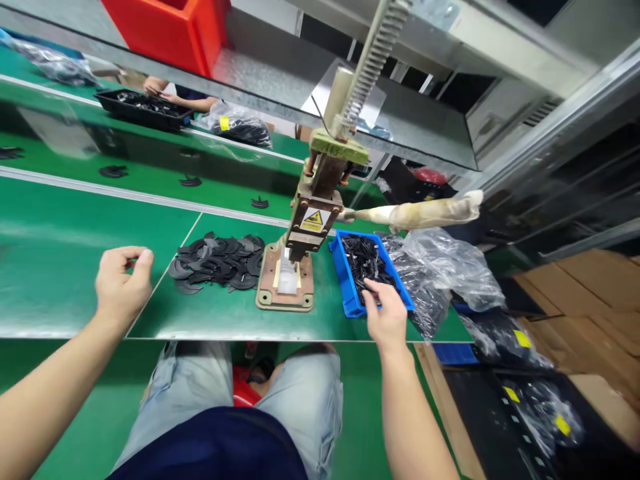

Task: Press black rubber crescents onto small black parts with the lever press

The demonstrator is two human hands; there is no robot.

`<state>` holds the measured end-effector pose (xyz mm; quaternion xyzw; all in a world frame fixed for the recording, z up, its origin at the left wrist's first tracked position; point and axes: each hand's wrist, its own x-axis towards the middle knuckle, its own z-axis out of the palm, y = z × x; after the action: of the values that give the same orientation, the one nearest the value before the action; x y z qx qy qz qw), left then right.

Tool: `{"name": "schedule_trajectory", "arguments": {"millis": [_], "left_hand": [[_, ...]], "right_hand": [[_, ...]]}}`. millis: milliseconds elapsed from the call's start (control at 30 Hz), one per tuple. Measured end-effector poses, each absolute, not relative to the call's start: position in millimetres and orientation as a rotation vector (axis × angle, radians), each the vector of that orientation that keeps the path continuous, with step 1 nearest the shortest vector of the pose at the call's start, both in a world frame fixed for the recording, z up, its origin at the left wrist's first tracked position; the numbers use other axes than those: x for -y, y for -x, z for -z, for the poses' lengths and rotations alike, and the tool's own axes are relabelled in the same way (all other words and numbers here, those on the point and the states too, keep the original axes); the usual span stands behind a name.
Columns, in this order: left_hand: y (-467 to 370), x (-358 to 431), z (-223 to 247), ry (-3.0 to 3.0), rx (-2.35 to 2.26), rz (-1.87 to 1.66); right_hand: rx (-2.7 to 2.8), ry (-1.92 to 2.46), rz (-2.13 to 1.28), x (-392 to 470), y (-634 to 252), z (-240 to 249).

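My right hand (385,312) reaches over the near side of a blue bin (349,283) filled with small black parts (367,259). Its thumb and forefinger touch the parts, and whether something is between them is too small to tell. My left hand (123,280) is curled above the green table (60,267), left of a pile of curved black pieces (220,262); its fingers hide whatever may be in it. A hand press (313,217) with a wrapped lever (425,212) stands between the pile and the bin, a pale block (288,275) on its base.
Plastic bags (445,263) lie right of the bin, near cardboard boxes (590,313). Behind the press, a green belt (160,175) carries several black pieces. A red bin (170,33) sits on the overhead shelf (270,60). Another person's hands (163,92) are over a black tray (145,110).
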<state>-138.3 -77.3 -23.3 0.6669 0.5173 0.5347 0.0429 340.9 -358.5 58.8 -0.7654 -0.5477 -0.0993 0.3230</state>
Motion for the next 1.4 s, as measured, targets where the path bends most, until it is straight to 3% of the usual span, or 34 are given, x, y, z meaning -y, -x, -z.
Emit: {"name": "schedule_trajectory", "arguments": {"millis": [100, 233, 333, 900, 1133, 1400], "left_hand": [[93, 131, -8, -2.182, -1.132, -1.647], [31, 206, -38, -2.275, -0.438, -1.232], [4, 236, -41, -2.23, -0.229, -1.084], [-6, 249, -39, -2.169, -0.206, -0.936], [-6, 243, -38, -1.604, -0.481, -0.467], [-8, 228, -33, -1.016, -0.412, -0.07]], "right_hand": [[1.559, 1.778, 0.236, 366, -280, -44], [1.684, 1.484, 0.209, 368, -223, -32], [1.711, 1.414, 0.162, 369, -206, -29], [1.701, 1.359, 0.082, 371, -198, -18], [1.781, 1.347, 0.082, 368, -200, -23], [1.978, 1.273, 0.083, 357, -200, -30]]}}
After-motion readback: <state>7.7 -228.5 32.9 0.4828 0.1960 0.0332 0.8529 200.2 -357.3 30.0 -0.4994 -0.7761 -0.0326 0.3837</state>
